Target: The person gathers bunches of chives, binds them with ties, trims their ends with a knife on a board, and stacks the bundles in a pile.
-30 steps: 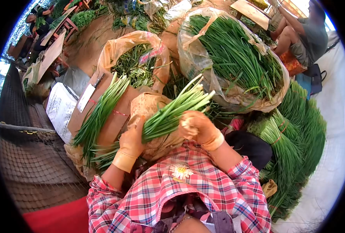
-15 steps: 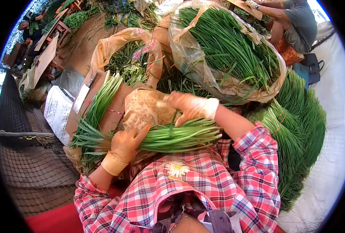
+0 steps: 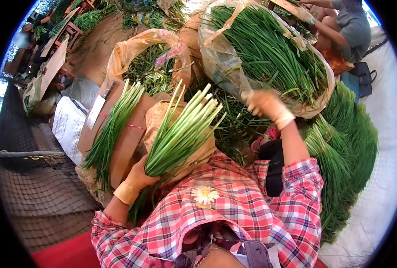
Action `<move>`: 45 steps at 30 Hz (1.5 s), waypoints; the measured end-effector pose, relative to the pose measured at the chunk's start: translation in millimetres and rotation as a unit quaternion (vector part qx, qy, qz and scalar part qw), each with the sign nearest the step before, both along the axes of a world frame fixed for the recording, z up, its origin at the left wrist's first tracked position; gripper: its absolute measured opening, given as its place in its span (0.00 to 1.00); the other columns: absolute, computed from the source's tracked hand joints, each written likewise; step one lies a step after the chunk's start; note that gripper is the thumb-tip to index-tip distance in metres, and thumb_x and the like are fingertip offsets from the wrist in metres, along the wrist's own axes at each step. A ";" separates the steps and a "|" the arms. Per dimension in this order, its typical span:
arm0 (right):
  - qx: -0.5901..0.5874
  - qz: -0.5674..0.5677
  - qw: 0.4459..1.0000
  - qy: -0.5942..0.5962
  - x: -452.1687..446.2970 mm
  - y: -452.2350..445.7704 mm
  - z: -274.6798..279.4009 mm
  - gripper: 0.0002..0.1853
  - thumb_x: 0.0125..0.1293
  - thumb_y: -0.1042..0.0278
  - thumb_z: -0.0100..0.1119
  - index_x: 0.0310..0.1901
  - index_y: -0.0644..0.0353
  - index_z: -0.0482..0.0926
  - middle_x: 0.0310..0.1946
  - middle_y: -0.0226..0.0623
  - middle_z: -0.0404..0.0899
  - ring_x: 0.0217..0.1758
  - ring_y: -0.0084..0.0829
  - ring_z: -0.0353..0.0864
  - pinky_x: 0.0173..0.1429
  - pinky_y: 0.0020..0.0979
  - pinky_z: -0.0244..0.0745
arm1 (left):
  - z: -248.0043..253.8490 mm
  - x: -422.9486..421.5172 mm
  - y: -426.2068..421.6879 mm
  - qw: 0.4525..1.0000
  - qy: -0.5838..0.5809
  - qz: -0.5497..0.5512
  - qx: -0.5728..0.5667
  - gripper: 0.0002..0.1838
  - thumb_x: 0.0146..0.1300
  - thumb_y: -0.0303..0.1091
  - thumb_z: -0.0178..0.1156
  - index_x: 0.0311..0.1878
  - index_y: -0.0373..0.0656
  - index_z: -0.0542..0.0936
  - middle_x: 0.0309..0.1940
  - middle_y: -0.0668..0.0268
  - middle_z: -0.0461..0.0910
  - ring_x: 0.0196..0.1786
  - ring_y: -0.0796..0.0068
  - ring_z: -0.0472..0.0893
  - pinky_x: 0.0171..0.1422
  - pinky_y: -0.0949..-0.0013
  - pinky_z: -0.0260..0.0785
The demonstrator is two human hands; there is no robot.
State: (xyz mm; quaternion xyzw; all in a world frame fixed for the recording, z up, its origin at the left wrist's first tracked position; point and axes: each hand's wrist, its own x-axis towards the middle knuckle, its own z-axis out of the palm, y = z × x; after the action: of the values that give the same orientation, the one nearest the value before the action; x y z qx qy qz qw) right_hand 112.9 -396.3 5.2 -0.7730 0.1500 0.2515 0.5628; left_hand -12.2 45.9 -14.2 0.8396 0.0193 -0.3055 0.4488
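Note:
My left hand point(image 3: 141, 175) is wrapped round a bunch of garlic chives point(image 3: 180, 134), holding it with the pale cut ends fanned up to the right and the green leaves hanging below. My right hand point(image 3: 263, 105) is raised, away from the bunch, beside the lower edge of a large plastic bag point(image 3: 221, 85) full of long chives point(image 3: 270, 53). Motion smears its fingers, so I cannot tell whether they hold anything. Left of the held bunch, another bunch of chives point(image 3: 113, 129) lies on a brown board point(image 3: 129, 138) beside red ties point(image 3: 136, 127).
A broad-bladed knife point(image 3: 95, 110) rests on the board's left side. Behind it stands a plastic bag of trimmings point(image 3: 111, 67). Tied chive bundles point(image 3: 341, 143) are heaped at my right. A person point(image 3: 352, 35) sits at the upper right; black netting point(image 3: 37, 178) covers the left.
The held bunch has swung from lying across my lap to pointing up, in my left hand. My right hand has left it and moved right and up. The seated person's arms have shifted.

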 end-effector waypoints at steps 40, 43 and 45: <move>0.371 0.355 0.853 -0.094 -72.0 126.5 24.2 0.17 0.68 0.56 0.51 0.39 0.62 0.82 0.26 0.36 0.81 0.26 0.27 0.81 0.34 0.26 0.75 | -6.0 1.2 -62.2 0.991 -0.013 0.097 -0.093 0.35 0.40 0.31 0.73 0.55 0.37 0.72 0.44 0.64 0.80 0.47 0.74 0.78 0.54 0.71 0.69; 0.426 0.305 0.844 -0.120 -78.9 88.0 66.4 0.11 0.65 0.66 0.57 0.35 0.67 0.83 0.22 0.37 0.81 0.20 0.25 0.78 0.25 0.25 0.72 | -21.6 -0.5 -50.4 0.979 0.022 0.117 -0.165 0.36 0.37 0.29 0.73 0.55 0.37 0.72 0.45 0.66 0.80 0.46 0.76 0.77 0.54 0.71 0.70; 0.501 0.193 0.833 -0.132 -78.8 50.5 50.0 0.12 0.62 0.67 0.60 0.33 0.71 0.82 0.14 0.43 0.78 0.13 0.27 0.75 0.18 0.29 0.68 | -17.7 2.2 -51.6 0.981 0.023 0.114 -0.153 0.37 0.37 0.27 0.73 0.56 0.38 0.72 0.45 0.66 0.80 0.47 0.74 0.78 0.54 0.70 0.70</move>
State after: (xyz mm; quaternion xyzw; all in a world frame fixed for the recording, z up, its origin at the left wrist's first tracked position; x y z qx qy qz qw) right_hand 34.2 -345.7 55.3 -0.4240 -0.2245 0.2913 0.8276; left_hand -10.0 -5.7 -31.8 0.7458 0.0777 -0.2711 0.6035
